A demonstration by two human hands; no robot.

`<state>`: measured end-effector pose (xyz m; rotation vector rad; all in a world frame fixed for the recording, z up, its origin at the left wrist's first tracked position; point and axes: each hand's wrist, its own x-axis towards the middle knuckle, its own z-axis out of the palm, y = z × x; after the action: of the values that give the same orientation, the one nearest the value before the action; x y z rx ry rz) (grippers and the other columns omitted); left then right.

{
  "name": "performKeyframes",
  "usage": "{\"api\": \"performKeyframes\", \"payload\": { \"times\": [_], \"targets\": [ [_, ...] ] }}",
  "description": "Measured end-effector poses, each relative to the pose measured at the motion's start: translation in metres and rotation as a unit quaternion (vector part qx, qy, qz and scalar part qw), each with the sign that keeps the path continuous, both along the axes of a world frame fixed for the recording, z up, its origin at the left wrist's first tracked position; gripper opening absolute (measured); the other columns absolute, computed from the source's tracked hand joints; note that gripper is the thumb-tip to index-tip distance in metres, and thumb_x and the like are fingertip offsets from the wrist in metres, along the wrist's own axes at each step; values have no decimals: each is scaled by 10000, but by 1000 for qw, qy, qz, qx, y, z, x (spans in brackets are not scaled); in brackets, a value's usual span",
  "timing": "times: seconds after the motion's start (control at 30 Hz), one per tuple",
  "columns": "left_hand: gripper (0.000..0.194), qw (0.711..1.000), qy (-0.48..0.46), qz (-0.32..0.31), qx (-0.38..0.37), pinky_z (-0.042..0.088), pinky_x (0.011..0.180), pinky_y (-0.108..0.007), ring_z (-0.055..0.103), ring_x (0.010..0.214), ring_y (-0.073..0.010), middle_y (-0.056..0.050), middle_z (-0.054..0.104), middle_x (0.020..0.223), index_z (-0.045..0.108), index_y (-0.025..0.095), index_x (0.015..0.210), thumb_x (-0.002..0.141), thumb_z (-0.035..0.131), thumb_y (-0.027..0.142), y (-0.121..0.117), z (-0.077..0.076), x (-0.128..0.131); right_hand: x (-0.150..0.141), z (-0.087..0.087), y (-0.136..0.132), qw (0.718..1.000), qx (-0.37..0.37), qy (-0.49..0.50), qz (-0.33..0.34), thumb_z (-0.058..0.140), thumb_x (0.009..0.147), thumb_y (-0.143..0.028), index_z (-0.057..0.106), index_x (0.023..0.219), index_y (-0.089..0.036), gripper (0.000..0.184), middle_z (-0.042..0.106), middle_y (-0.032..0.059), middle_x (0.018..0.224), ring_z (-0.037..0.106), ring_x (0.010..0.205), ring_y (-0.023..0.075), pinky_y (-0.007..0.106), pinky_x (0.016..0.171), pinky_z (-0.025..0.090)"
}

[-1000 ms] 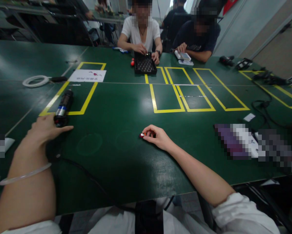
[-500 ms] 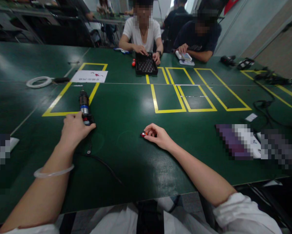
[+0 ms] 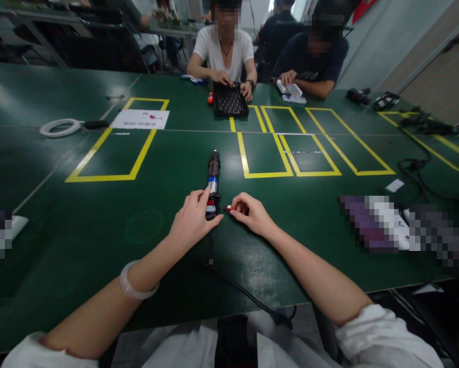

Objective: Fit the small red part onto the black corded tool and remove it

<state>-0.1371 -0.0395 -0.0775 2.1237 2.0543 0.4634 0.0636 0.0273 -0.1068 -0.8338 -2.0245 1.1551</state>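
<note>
My left hand [image 3: 193,212] is closed around the rear end of an electric screwdriver [image 3: 213,174]. The screwdriver is black with a blue and silver band, and its thin bit points away from me over the green table. A black cord trails from it toward the table's front edge. Just to the right, my right hand [image 3: 248,210] pinches a small red part [image 3: 228,208] between thumb and fingers. What kind of part it is cannot be made out, since the fingers hide some of it. A narrow gap separates the two hands.
Across the table [image 3: 99,245], a person in a white shirt handles a black tray [image 3: 229,102]; another handles a white device [image 3: 290,88]. Yellow tape rectangles mark the surface. A white paper [image 3: 139,119] and coiled white cable [image 3: 60,128] lie left; black cables [image 3: 419,163] lie right.
My left hand has moved to the right with the electric screwdriver, bringing it beside my right hand. The cord has shifted along. My right hand has barely moved and still holds the red part.
</note>
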Motion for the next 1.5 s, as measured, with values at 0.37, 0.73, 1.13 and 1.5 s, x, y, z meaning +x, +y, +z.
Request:
{"api": "performKeyframes", "payload": {
  "times": [0.37, 0.73, 1.13, 1.5],
  "targets": [
    [774, 1000, -4, -23, -3, 535, 920, -417, 528, 1194, -308, -158, 472, 1338, 330, 179, 1506, 845, 610, 469, -10, 0, 20, 3, 2, -1, 992, 99, -76, 30, 581, 892, -169, 559, 893, -194, 34, 495, -1, 862, 515, 738, 123, 238, 678, 400],
    [781, 997, 73, -8, -5, 534, 845, -373, 557, 1124, -294, -149, 504, 1309, 327, 189, 1514, 849, 580, 513, -10, 6, 24, 9, 4, 1, 993, 105, -43, 29, 601, 905, -183, 687, 980, -194, 115, 595, 56, 973, 588, 873, 153, 260, 740, 484],
    [744, 995, 95, 21, -32, 510, 795, -357, 564, 1073, -288, -148, 532, 1240, 337, 194, 1517, 900, 471, 588, -1, 14, 21, 3, 13, -11, 1000, 11, -4, 11, 617, 863, -220, 675, 999, -185, 153, 730, 25, 932, 623, 690, 109, 243, 675, 508],
    [710, 990, 120, 37, -72, 526, 752, -385, 564, 1099, -318, -134, 496, 1293, 343, 299, 1510, 881, 476, 599, 5, 24, -12, 6, 2, -4, 998, -28, 26, 58, 607, 866, -216, 574, 1153, -185, 290, 671, 55, 1056, 604, 754, 105, 234, 651, 487]
  ]
}}
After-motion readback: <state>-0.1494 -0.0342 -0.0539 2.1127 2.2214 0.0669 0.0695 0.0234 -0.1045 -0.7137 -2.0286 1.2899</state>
